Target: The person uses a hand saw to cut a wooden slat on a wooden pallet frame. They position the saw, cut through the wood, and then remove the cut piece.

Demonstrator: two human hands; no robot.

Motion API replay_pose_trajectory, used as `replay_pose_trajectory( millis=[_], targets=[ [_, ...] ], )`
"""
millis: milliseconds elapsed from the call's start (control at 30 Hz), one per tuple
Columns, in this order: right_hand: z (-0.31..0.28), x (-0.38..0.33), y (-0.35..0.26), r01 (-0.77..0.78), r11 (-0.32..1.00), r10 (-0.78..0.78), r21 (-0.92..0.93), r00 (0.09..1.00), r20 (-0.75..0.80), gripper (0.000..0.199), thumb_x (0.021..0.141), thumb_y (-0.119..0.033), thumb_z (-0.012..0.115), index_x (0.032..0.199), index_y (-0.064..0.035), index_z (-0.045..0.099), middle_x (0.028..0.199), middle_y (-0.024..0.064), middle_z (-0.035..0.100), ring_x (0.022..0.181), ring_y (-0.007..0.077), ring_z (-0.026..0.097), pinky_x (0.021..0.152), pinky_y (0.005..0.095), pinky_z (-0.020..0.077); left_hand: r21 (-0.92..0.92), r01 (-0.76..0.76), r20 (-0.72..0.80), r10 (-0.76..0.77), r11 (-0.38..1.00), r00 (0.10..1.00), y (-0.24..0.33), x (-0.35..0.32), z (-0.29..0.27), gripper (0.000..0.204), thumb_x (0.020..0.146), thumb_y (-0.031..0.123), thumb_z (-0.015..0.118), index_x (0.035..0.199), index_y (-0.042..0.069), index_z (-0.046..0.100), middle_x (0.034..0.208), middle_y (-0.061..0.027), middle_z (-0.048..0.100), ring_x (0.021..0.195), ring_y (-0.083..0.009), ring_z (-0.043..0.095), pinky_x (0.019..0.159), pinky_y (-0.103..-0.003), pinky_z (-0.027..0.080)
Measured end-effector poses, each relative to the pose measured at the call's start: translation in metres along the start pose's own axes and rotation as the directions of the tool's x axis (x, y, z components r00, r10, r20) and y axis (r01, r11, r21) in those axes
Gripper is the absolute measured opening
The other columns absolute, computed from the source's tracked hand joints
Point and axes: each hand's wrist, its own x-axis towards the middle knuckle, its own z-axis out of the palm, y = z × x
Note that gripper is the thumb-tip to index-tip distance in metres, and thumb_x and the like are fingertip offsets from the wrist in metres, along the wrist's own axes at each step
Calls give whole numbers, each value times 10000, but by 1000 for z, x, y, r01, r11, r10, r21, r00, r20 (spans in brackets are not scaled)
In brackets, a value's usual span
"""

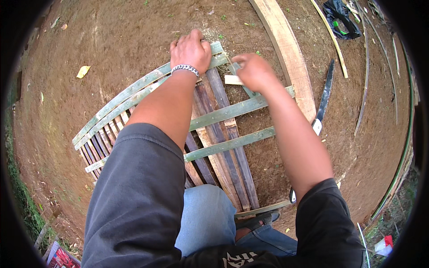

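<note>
My left hand (191, 51), with a chain bracelet at the wrist, is closed over the far edge of a slatted panel. Its fingers curl round a green bamboo strip (152, 77) that crosses the panel's dark and pale slats (219, 147). Just right of the panel's far corner is my right hand (255, 73), its fingers bent and slightly blurred. From its left side sticks out a short pale wooden piece (233, 80); the rest is hidden by the hand. Another green bamboo cross strip (237, 108) runs below the right hand. My knee (205, 214) covers the near slats.
A thick wooden plank (288, 47) lies right of the panel, touching a cross strip's end. Beside it rests a handsaw (325, 94) with a dark blade and white handle. Farther right are thin bamboo strips (333, 38) and a black plastic bag (340, 18) on brown soil.
</note>
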Motion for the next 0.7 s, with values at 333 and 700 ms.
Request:
replay_pose_trajectory(
  millis=[333, 700],
  targets=[
    [52, 10, 9, 168, 980, -175, -104, 982, -65, 249, 911, -373, 700, 1059, -187, 775, 1192, 73, 683, 1173, 294, 608, 1021, 473, 401, -18, -17, -5, 17, 1000, 1000, 1, 1, 1, 257, 934, 254, 449, 1088, 98, 582, 1062, -170, 707, 1093, -344, 636, 1075, -508, 386],
    [-61, 2, 70, 116, 893, 96, 436, 895, -436, 237, 948, -272, 706, 899, -41, 730, 777, 52, 729, 675, 141, 651, 703, 323, 518, -18, 6, 12, -6, 1000, 1000, 7, -1, -1, 311, 947, 283, 426, 1121, 102, 608, 1071, -204, 703, 1106, -362, 635, 1104, -512, 373]
  ],
)
